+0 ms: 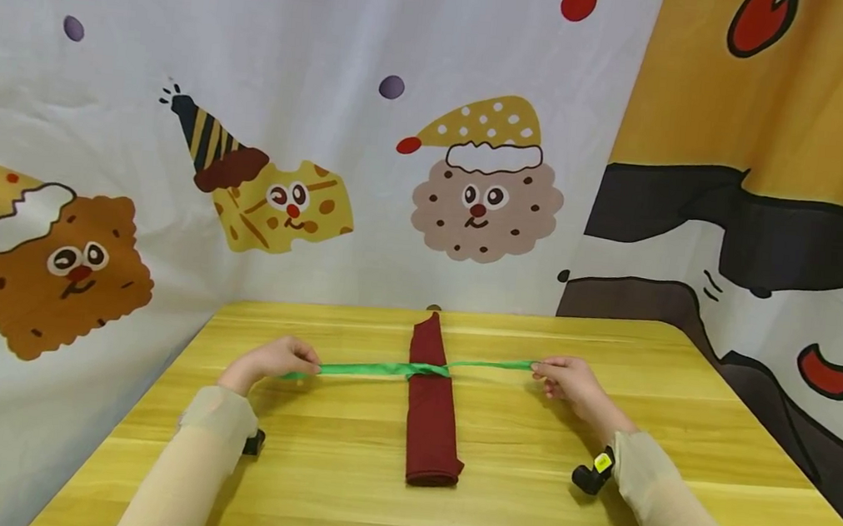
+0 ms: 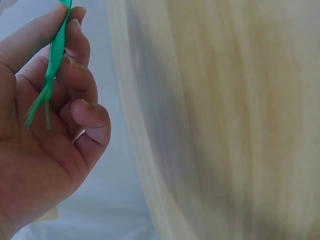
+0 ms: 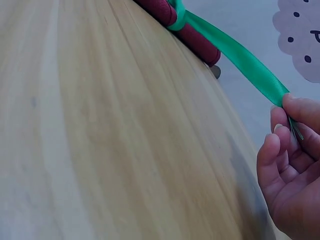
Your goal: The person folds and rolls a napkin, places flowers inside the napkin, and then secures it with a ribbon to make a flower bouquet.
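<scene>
A dark red rolled cloth (image 1: 432,431) lies lengthwise on the wooden table. Around its middle passes a green ribbon (image 1: 367,368), crossed over itself on top of the roll. My left hand (image 1: 281,359) pinches one end of the ribbon between thumb and index finger; in the left wrist view the frayed tip of that ribbon (image 2: 56,55) hangs over the palm. The other end is pinched by my right hand (image 1: 569,380), with a short frayed tip past the fingers in the right wrist view. Both ribbon ends stretch out sideways, above the table.
The yellow wood-grain table (image 1: 522,489) extends around the roll. Behind it hangs a white curtain (image 1: 360,274) with cartoon snack figures. A small dark camera (image 1: 591,472) is strapped near the right wrist, and another camera (image 1: 254,442) near the left.
</scene>
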Motion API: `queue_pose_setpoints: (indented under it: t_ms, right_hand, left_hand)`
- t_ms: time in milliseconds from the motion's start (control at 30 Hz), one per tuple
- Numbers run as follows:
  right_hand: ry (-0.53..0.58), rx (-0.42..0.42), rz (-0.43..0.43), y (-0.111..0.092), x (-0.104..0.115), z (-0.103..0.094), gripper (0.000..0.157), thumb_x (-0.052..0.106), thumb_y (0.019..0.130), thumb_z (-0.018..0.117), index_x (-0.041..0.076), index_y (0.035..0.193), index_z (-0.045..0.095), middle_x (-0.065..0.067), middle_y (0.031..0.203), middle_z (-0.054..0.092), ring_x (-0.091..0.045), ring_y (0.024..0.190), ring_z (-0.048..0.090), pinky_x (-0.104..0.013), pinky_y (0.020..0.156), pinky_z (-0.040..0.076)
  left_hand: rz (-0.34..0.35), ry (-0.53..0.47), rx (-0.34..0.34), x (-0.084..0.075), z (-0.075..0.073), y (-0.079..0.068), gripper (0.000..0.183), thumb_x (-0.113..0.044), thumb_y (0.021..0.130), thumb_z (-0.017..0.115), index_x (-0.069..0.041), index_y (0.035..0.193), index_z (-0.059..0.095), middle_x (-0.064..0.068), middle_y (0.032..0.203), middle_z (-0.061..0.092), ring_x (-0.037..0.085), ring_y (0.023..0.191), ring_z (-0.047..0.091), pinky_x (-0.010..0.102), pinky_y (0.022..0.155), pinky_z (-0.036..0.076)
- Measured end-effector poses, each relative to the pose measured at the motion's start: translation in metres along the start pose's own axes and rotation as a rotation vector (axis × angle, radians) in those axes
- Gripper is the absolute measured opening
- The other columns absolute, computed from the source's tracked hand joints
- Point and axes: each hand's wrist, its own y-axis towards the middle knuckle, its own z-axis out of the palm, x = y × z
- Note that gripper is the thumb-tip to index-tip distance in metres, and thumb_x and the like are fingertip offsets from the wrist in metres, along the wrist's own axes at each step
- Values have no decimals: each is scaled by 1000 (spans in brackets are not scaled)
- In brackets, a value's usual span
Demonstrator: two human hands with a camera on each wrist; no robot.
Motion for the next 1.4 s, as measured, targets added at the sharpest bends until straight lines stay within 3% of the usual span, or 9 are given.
queue_pose_setpoints:
  t_ms: [200, 433, 533, 667, 833, 967, 1200, 1400]
  right_hand:
    - [40, 31, -31, -5, 0, -6, 31, 22, 92, 69, -6, 104, 64, -6, 84, 64, -11, 61, 54, -26, 57, 51]
    - [35, -3, 21, -5, 0, -10, 34, 16, 95, 64, -12, 114, 58, -8, 87, 63, -12, 60, 54, -28, 57, 51]
    - [34, 2, 22, -6, 1, -11, 32, 16, 95, 64, -10, 112, 60, -9, 87, 63, -12, 60, 53, -28, 57, 51]
    - [36, 2, 23, -8, 1, -12, 25, 16, 95, 64, -6, 105, 62, -6, 85, 63, -11, 61, 53, -27, 57, 51]
    - [51, 14, 5, -8, -2, -14, 21, 15, 95, 64, -5, 102, 63, -4, 83, 62, -11, 61, 54, -27, 58, 51]
    - [57, 17, 3, -9, -2, -15, 21, 15, 95, 64, -5, 102, 63, -5, 84, 63, -12, 61, 54, -27, 58, 51]
    - [44, 14, 0, -9, -2, -17, 27, 15, 95, 63, -8, 109, 60, -6, 86, 63, -12, 62, 54, -27, 59, 51]
    - [62, 13, 12, -9, -1, -18, 23, 15, 95, 63, -6, 106, 61, -6, 86, 62, -12, 61, 53, -26, 58, 51]
  left_hand:
    - [16, 9, 12, 1, 0, -1, 33, -19, 96, 61, 5, 75, 55, -4, 57, 35, 11, 51, 27, 28, 56, 31]
    - [12, 2, 4, -1, -1, -2, 39, -22, 96, 62, -9, 64, 45, -5, 55, 33, 12, 51, 26, 28, 56, 30]
    - [1, 0, -4, -1, -2, -3, 35, -22, 95, 63, -4, 68, 52, -4, 57, 36, 11, 52, 28, 29, 57, 31]
    - [-10, 8, -20, 0, -3, -4, 25, -19, 95, 62, 4, 85, 63, -2, 65, 46, 13, 59, 37, 30, 60, 36]
    - [-20, 12, -40, 0, -6, -7, 20, -17, 96, 61, 2, 98, 67, 4, 80, 57, 20, 70, 45, 34, 64, 39]
    - [-10, 0, -43, 1, -9, -10, 20, -16, 96, 61, 3, 99, 67, 10, 78, 56, 20, 67, 43, 33, 62, 38]
    - [9, 1, -39, 3, -10, -13, 27, -18, 96, 61, 6, 84, 63, 1, 61, 42, 12, 55, 33, 29, 56, 33]
    - [-5, 10, -61, 3, -11, -14, 35, -24, 95, 64, -6, 67, 50, -3, 57, 33, 13, 53, 28, 29, 58, 33]
